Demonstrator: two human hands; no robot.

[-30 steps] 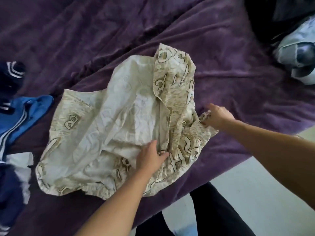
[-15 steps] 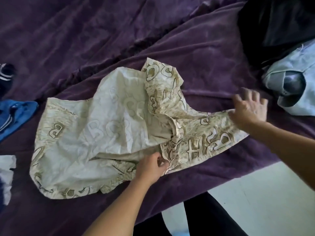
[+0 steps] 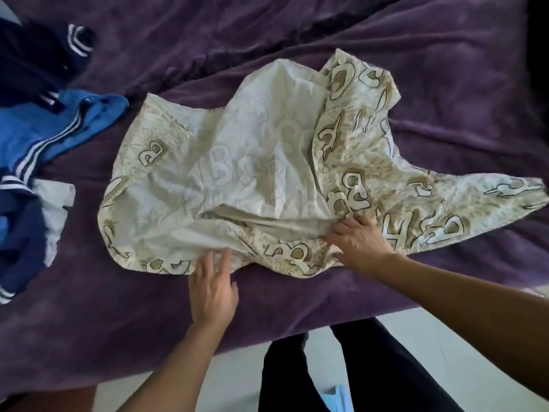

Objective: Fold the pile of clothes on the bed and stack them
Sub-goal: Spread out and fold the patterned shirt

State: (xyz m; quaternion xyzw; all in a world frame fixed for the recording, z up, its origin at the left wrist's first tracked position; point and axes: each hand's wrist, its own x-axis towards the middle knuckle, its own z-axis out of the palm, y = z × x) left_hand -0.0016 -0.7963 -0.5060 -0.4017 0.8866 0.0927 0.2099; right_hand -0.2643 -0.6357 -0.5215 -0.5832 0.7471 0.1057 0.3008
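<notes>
A cream garment [image 3: 267, 162] printed with brown letters lies crumpled and partly inside out on the purple blanket [image 3: 445, 84]. Its pale inner side faces up in the middle and one printed part stretches out to the right. My left hand [image 3: 212, 285] lies flat at the garment's near hem, its straight fingertips touching the cloth. My right hand [image 3: 358, 240] rests with spread fingers on the folds at the garment's near right part.
Blue and navy clothes with white stripes [image 3: 38, 138] and a white piece [image 3: 56, 203] lie heaped at the left. The bed's near edge runs diagonally in front of me, with pale floor [image 3: 445, 331] and my dark trouser legs [image 3: 341, 373] below it.
My right hand let go of the garment's right part and came back left onto its middle folds. My left hand released its grip and slid left to the near hem. The camera panned left.
</notes>
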